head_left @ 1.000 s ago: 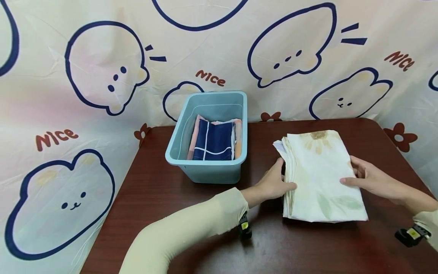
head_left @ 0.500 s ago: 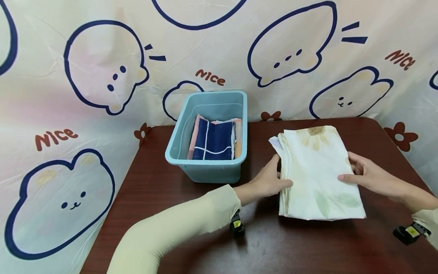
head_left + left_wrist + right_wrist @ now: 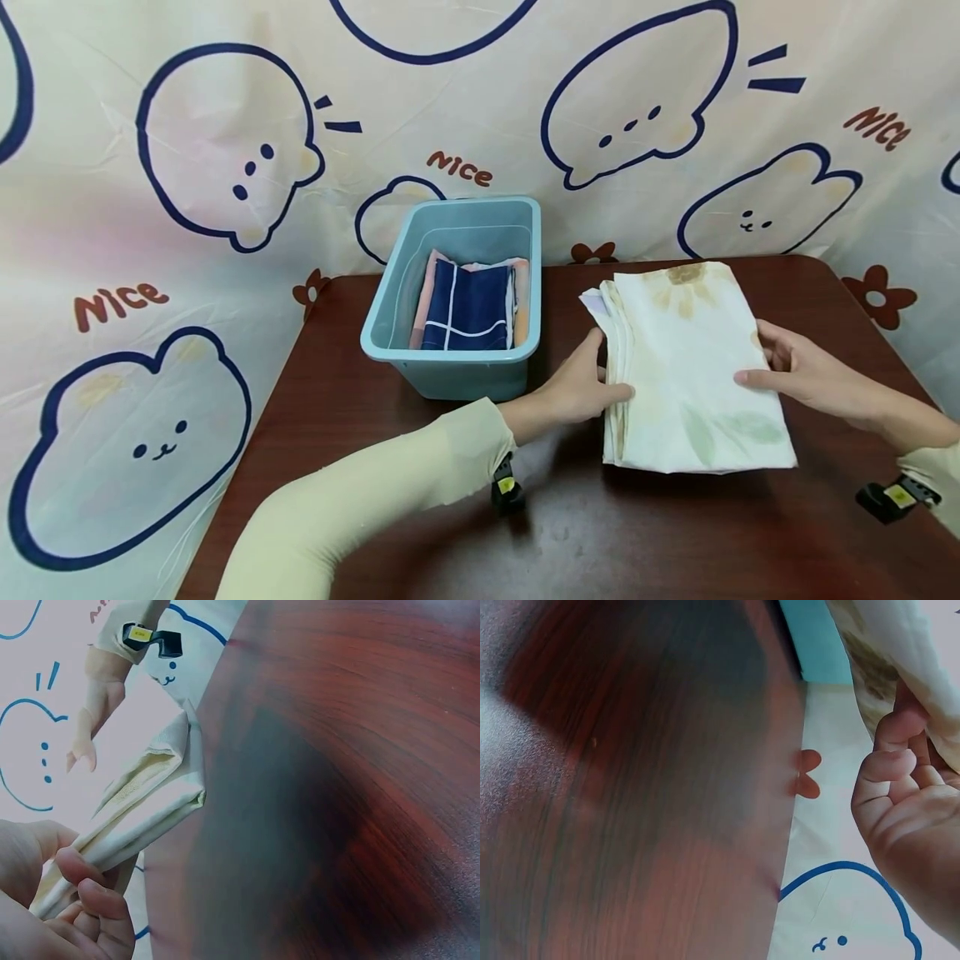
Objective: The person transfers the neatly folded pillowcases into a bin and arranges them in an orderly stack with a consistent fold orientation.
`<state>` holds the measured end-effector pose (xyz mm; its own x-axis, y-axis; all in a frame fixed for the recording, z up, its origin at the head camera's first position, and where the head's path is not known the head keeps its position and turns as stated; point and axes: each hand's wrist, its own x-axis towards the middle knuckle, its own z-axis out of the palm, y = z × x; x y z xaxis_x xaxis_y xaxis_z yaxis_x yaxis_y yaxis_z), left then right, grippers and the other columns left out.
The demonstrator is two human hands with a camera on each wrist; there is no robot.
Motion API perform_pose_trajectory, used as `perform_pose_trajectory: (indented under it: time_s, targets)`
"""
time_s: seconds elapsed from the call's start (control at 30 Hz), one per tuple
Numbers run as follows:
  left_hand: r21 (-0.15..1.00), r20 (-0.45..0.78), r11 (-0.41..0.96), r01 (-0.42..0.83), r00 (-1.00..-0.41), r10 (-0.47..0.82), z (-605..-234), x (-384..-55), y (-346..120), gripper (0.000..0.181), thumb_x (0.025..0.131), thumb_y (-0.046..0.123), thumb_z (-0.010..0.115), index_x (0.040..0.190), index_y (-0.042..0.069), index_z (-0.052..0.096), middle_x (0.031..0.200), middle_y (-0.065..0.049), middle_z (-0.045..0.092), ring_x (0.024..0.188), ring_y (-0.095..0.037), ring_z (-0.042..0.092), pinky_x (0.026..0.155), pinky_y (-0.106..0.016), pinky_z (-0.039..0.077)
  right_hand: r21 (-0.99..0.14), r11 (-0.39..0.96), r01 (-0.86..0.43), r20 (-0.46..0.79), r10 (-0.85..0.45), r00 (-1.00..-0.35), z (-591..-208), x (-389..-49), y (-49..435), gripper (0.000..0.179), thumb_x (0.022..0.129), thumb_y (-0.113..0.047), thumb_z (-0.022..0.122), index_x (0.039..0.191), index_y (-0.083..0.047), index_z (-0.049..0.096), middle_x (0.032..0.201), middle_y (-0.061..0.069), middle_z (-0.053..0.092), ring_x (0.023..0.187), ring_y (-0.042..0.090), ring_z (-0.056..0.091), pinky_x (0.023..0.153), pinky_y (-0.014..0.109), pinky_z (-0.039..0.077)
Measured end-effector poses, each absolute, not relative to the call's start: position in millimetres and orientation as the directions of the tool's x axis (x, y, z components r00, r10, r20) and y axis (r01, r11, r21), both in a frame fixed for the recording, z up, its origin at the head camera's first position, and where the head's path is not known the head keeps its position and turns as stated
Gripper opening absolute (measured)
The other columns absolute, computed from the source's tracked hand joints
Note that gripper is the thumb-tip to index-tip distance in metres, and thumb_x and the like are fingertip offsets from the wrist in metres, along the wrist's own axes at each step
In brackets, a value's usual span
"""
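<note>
A folded white cloth [image 3: 693, 375] with a tan flower and green leaves is held over the right part of the table. My left hand [image 3: 577, 385] grips its layered left edge, thumb on top and fingers beneath. On the opposite edge my right hand [image 3: 806, 371] pinches the cloth, thumb on the upper face. In the left wrist view the stacked folds [image 3: 142, 799] show side-on, with the left fingers [image 3: 101, 907] curled under them. The right wrist view shows curled right fingers [image 3: 892, 757] below the cloth's edge.
A light blue plastic bin [image 3: 450, 356] stands left of the cloth on the dark red-brown table [image 3: 360, 508]. Folded fabrics lie in it, a navy one with white lines [image 3: 468, 304] on top. A printed sheet [image 3: 247, 167] hangs behind the table.
Both hands have moved the cloth slightly to the left and away from me, toward the bin's side. The grip on both edges stays the same; the bin has not moved.
</note>
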<state>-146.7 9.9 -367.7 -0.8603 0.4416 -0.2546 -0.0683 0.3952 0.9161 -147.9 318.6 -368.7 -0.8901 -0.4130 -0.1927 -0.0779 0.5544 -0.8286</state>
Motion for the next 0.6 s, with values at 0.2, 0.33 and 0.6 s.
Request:
perform_pose_trajectory:
  time_s: [0.2,0.33,0.6]
  targets:
    - [0.928,-0.246,0.365,-0.076,-0.861,0.445,-364,-145,5,0.088,0.088,0.018,0.069,0.153,0.030,0.012,0.134,-0.011,0.054,0.102,-0.012,0.065,0.064,-0.030,0.055,-0.846,0.527,-0.085,-0.177,-0.427,-0.887,-366,-148,318,0.075,0.098,-0.017,0.056,0.154,-0.008,0.009,0.103,-0.007,0.070,0.088,0.012,0.070,0.069,0.031,0.058]
    - [0.926,-0.249,0.368,-0.080,-0.864,0.439,-360,-145,2,0.089,0.088,0.019,0.069,0.154,0.030,0.010,0.130,-0.012,0.056,0.100,-0.011,0.065,0.063,-0.031,0.055,-0.852,0.516,-0.087,-0.172,-0.433,-0.885,-362,-149,315,0.076,0.098,-0.017,0.056,0.155,-0.009,0.007,0.103,-0.007,0.071,0.088,0.014,0.071,0.069,0.032,0.058]
    - [0.931,-0.231,0.361,-0.059,-0.861,0.454,-347,-146,-2,0.087,0.089,0.018,0.068,0.153,0.030,0.010,0.128,-0.012,0.057,0.102,-0.012,0.066,0.067,-0.033,0.056,-0.868,0.485,-0.106,-0.146,-0.454,-0.879,-351,-150,311,0.072,0.098,-0.014,0.055,0.155,-0.013,0.010,0.102,-0.006,0.071,0.087,0.017,0.072,0.068,0.034,0.059]
